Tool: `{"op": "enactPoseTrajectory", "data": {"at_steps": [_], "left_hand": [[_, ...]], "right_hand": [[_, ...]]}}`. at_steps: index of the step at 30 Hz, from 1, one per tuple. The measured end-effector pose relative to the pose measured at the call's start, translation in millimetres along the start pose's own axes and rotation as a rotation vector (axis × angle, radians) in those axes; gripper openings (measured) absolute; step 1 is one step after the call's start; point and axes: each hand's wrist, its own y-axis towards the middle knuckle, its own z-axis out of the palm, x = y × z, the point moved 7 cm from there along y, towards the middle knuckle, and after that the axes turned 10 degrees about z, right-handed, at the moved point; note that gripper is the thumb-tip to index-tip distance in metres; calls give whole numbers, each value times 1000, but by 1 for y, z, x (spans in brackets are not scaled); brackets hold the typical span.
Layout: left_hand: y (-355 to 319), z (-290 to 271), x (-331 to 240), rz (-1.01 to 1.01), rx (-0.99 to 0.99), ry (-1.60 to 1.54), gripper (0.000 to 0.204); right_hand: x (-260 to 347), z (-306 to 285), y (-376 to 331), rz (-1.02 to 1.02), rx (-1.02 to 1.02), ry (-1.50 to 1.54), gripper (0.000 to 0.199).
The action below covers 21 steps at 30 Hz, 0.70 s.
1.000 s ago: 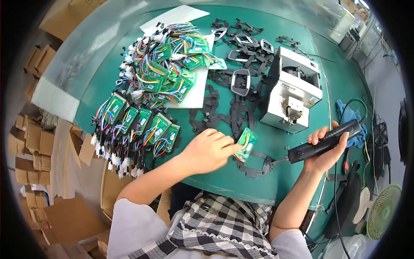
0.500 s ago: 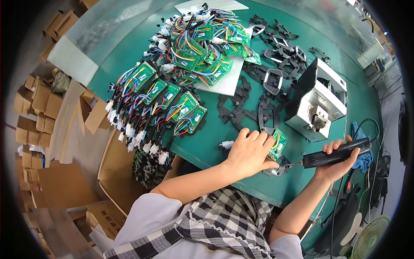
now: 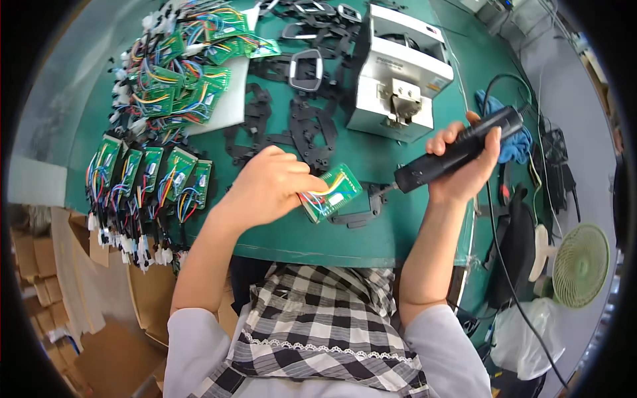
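1. The left hand (image 3: 269,189) is pinching a circuit board (image 3: 338,195), partly hiding a black frame (image 3: 361,217) on the table (image 3: 406,215).
2. The right hand (image 3: 464,166) is gripping a screwdriver (image 3: 431,167), its tip pointing at the frame's corner.
3. That tip is possibly risking a scratched board, should it slip.

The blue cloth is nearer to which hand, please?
Right: the right hand, holding a black screwdriver, is just left of the blue cloth; the left hand is much farther left.

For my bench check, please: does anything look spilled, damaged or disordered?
Nothing looks clearly spilled or damaged. Only the far pile of wired boards looks untidy: its boards overlap at mixed angles, unlike the nearer row of boards.
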Motion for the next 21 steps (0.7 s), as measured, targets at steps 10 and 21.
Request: {"op": "enactPoseTrajectory", "data": {"at_steps": [10,21], "left_hand": [[-7,7,-21,-314,64,-79,61],[-3,57,-52,-467,-139,263,69]], "right_hand": [[0,1,-3,-20,-22,-69,47],[4,1,-3,-42,-61,-91,48]]}}
